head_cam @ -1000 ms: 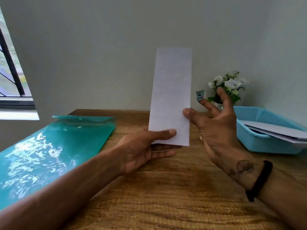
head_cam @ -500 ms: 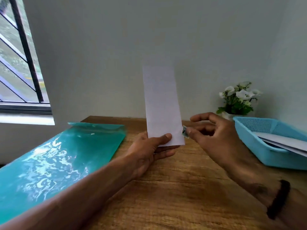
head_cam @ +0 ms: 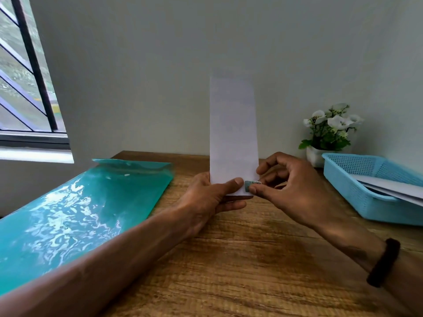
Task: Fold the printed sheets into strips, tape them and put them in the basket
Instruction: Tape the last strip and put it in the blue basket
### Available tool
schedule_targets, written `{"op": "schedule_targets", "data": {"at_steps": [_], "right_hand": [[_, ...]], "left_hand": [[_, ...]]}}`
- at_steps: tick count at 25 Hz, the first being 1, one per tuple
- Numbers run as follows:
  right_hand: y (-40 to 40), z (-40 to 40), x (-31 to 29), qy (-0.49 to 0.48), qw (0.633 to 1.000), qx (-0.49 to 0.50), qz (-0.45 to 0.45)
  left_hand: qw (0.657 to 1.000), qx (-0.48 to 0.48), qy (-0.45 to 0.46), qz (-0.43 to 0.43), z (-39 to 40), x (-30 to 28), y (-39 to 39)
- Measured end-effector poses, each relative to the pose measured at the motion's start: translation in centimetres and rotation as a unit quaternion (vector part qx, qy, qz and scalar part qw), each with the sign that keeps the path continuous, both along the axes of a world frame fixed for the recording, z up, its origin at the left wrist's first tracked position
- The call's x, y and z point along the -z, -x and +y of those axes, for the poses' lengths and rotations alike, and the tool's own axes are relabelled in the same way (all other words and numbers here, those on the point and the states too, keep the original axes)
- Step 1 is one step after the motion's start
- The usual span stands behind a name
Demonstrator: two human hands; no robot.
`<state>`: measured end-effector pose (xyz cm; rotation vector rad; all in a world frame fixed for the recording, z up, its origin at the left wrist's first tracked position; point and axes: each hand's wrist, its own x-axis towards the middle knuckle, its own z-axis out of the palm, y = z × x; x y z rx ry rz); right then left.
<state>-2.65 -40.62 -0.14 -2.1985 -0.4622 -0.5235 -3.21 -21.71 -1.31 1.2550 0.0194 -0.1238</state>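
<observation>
Folded strip upright at frame centre, lower end pinched by left hand. Right hand pinches tape piece at strip's right edge. Advice: wrap the tape squarely over the edge and press flat.

Plain grey wall, barred window w/ daylight at left, wood table.

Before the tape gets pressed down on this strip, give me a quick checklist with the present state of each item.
1. Left hand holds the folded strip upright by its bottom end: ok.
2. Right hand pinches the piece of tape: ok.
3. Tape sits at the strip's lower right edge: ok.
4. Tape already stuck to the paper: cannot tell.
5. Basket open, strips already inside: ok.
6. Fold lies flat and closed: cannot tell.
</observation>
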Motion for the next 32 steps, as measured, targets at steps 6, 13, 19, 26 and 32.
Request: {"op": "schedule_targets", "data": {"at_steps": [6, 13, 19, 26, 32], "right_hand": [[0.0, 0.0, 0.2, -0.006, 1.000, 0.012, 0.020], [0.0, 0.2, 0.6, -0.019, 0.999, 0.016, 0.020], [0.0, 0.2, 0.8, -0.017, 1.000, 0.005, 0.018], [0.0, 0.3, 0.9, -0.003, 1.000, 0.001, 0.004], [-0.2, 0.2, 0.7, -0.032, 0.999, 0.008, 0.023]], "left_hand": [[1.000, -0.002, 0.006, -0.002, 0.1, 0.3, -0.3], [1.000, -0.001, 0.010, -0.002, 0.1, 0.6, -0.5], [0.999, 0.018, -0.028, -0.030, 0.3, 0.9, -0.6], [0.998, 0.001, -0.043, -0.036, 0.2, 1.2, -0.9], [0.998, -0.001, -0.041, -0.049, 0.2, 1.1, -0.7]]}}
